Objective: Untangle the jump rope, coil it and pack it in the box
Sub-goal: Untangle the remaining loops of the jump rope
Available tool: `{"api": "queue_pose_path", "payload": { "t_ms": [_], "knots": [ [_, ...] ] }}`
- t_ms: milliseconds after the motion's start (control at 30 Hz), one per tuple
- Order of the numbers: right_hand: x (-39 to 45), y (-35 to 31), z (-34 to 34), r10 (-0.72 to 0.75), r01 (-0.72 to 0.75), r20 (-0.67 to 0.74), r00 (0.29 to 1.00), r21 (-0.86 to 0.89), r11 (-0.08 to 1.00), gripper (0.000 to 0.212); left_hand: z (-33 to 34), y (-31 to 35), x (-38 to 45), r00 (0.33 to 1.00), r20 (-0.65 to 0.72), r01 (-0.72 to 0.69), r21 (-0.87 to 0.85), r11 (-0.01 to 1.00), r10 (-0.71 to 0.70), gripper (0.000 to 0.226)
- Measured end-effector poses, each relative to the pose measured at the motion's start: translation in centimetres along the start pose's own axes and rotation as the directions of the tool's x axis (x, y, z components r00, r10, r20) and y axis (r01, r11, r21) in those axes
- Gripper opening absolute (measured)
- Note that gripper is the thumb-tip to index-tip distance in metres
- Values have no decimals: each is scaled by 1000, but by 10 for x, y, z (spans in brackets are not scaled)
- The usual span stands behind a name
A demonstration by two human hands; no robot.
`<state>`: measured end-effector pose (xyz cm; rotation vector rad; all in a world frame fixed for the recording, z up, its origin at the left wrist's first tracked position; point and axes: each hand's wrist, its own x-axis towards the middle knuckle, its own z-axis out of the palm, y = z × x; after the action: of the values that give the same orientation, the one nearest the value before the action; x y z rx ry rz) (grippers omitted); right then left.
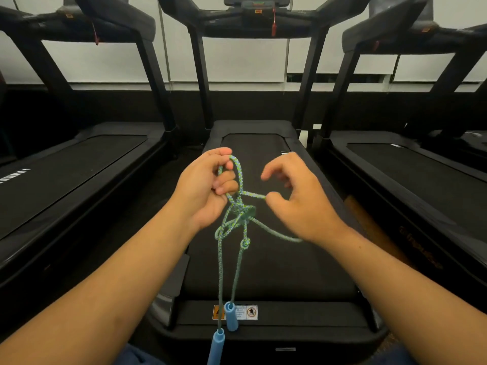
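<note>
A green-and-blue braided jump rope hangs tangled in the air between my hands, with a tight knot at its middle and a smaller knot below. My left hand grips an upright loop of the rope with curled fingers. My right hand pinches a short strand that runs right from the tangle, and another strand passes under its wrist. Two blue foam handles dangle on long strands near the bottom of the view. No box is in view.
I face the rear end of a black treadmill, with its belt under my hands and a warning sticker on its back edge. Two more treadmills stand to the left and right, with narrow floor gaps between.
</note>
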<state>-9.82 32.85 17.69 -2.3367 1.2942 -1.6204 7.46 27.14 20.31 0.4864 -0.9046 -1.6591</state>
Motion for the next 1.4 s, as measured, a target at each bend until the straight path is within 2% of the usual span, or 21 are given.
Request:
{"api": "queue_pose_path", "payload": {
  "t_ms": [67,133,200,267,333,400,433,500,600,700,767,833,900,933,1000,1067,1100,1167,1233,1300,1400],
  "knots": [
    [-3,-7,7,-49,43,139,989,47,998,22,3,2,1,999,-19,25,-64,998,-26,14],
    [-7,-1,13,55,-58,291,955,2,998,13,5,4,1,997,-20,65,-132,989,-68,12],
    [-13,11,20,174,-149,350,921,-98,984,31,5,6,0,993,-14,108,-186,977,-113,11],
    [-17,19,25,255,-235,384,887,-99,967,53,7,7,-1,989,-12,141,-237,961,-148,12],
    [-18,25,31,311,-345,408,859,10,939,50,9,8,-2,984,11,173,-254,952,-175,13],
    [-18,29,34,353,-415,397,847,79,907,30,12,9,-3,979,46,201,-192,960,-196,12],
    [-17,31,34,371,-458,399,838,146,877,30,11,10,-3,982,39,186,-108,977,-182,12],
    [-15,32,29,422,-583,438,793,346,735,36,3,10,1,997,-23,71,186,980,-68,17],
    [-14,27,15,424,-678,536,730,490,549,24,-17,9,9,996,-83,9,495,869,37,23],
    [-11,26,8,413,-651,503,759,565,507,20,-35,4,13,991,-134,58,586,808,27,21],
    [-8,26,6,456,-631,441,773,605,485,22,-42,-3,15,982,-148,26,713,701,114,16],
    [-6,27,4,488,-611,386,783,625,486,22,-40,-5,12,947,-102,-85,835,543,304,10],
    [-4,26,2,506,-596,349,788,638,488,22,-32,-4,7,884,9,-220,890,399,467,18],
    [-4,26,2,513,-591,340,788,649,479,22,-25,-3,1,868,74,-276,895,352,492,25],
    [-2,23,3,521,-578,323,790,676,458,23,-10,-7,-13,888,199,-336,896,289,415,32],
    [-1,21,3,531,-572,310,788,689,446,23,-2,-14,-23,929,260,-324,915,239,265,31],
    [-1,20,3,544,-574,304,782,690,440,21,-1,-15,-26,945,256,-301,925,233,205,34],
    [0,18,1,575,-582,290,765,694,424,19,-1,-13,-29,963,242,-268,908,322,121,52],
    [1,19,-1,591,-579,295,751,725,374,19,-3,-8,-29,954,298,-288,873,393,38,64],
    [4,19,-3,607,-561,310,731,780,277,21,-3,-6,-30,932,359,-301,846,440,-55,74],
    [8,17,-4,650,-523,348,675,847,90,30,-4,-11,-32,936,340,-225,783,580,-96,93]
  ]
}}
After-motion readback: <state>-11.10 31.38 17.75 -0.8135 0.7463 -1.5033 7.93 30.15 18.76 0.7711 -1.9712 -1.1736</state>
